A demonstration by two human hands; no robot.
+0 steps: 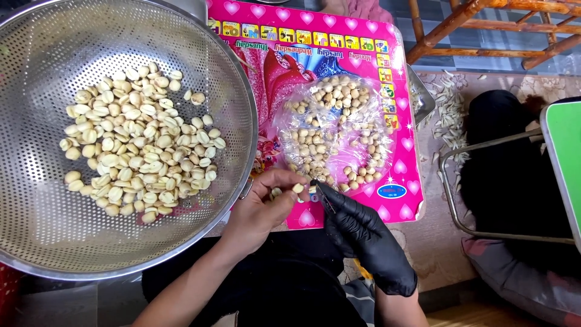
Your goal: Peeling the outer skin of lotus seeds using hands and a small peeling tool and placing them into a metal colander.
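Observation:
My bare left hand [260, 209] pinches a small pale seed [298, 188] between its fingertips, just off the rim of a large perforated metal colander [42, 224]. My right hand [357, 233], in a black glove, grips a thin dark tool [324, 195] whose tip touches the seed. The colander holds a heap of peeled cream-coloured seeds [139, 151]. A clear plastic bag [284, 124] with several unpeeled seeds lies open on a pink board [363, 24] right behind my hands.
The pink board has heart prints and small picture tiles along its edges. Seed shells [451, 115] lie scattered on the patterned mat at the right. A metal frame [451, 194], a green-edged object [566, 157] and wooden chair legs [460, 21] stand to the right.

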